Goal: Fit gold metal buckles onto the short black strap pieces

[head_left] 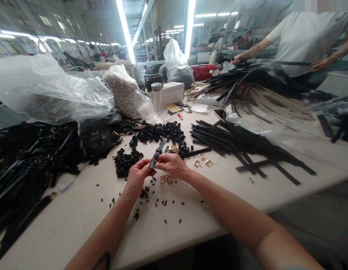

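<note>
Seen in the head view, from where I stand, both hands are closed in a pinch on a short black strap, held up above the tabletop between them: the left hand at its lower end, the right hand against its side. The near table edge slants up to the right beneath the right forearm. There's elbow room left of the left wrist, and more between the right forearm and the black strips. Ahead it's tighter, with black loops heaped just beyond the hands and loose gold buckles to the right. Fingers cover the strap's lower end, so I can't make out how its gold metal sits. The dark heap runs off the left side, and a co-worker is cut off at upper right.
</note>
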Tool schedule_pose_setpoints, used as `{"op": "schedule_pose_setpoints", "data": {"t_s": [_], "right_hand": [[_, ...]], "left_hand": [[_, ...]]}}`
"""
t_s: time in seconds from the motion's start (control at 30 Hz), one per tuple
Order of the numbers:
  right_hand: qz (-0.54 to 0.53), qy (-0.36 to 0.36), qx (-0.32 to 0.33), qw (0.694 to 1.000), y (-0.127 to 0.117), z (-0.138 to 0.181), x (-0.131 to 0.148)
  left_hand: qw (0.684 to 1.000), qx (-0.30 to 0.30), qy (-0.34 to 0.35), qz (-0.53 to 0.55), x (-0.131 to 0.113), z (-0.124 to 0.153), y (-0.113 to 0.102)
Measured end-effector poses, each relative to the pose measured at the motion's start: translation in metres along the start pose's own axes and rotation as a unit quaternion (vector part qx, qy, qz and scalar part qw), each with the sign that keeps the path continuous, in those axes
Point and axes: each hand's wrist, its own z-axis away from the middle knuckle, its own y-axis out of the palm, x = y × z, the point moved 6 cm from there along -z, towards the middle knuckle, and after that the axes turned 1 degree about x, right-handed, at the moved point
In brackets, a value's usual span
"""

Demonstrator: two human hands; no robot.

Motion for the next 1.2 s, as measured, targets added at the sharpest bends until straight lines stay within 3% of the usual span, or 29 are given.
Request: {"op": "schedule_pose_setpoints", "data": {"t_s": [0.13,0.33,0.73,0.93,1.0,1.2], "right_hand": [[-0.121,0.007,-0.001,0.993,0.007,0.001,-0.003],[-0.217,-0.009,0.090,0.972,0.017,0.003,0.006],[-0.222,0.025,-0.033,0.974,0.017,0.001,-0.009],[-0.300,0.082,-0.073,0.948,0.014,0.001,-0.013],[-0.317,0.091,-0.083,0.940,0.009,0.000,-0.014],[-0.285,0.119,-0.070,0.949,0.005,-0.003,-0.024]], "left_hand": [[1.000,-0.012,-0.010,0.003,0.004,0.001,0.004],[0.996,-0.012,-0.030,0.084,0.005,0.001,0.004],[0.998,-0.009,0.028,-0.048,0.001,0.002,0.009],[0.995,0.030,0.029,-0.096,-0.005,0.001,0.012],[0.995,0.025,0.029,-0.097,-0.009,-0.003,0.002],[0.982,-0.108,0.084,-0.132,-0.035,-0.018,-0.050]]}}
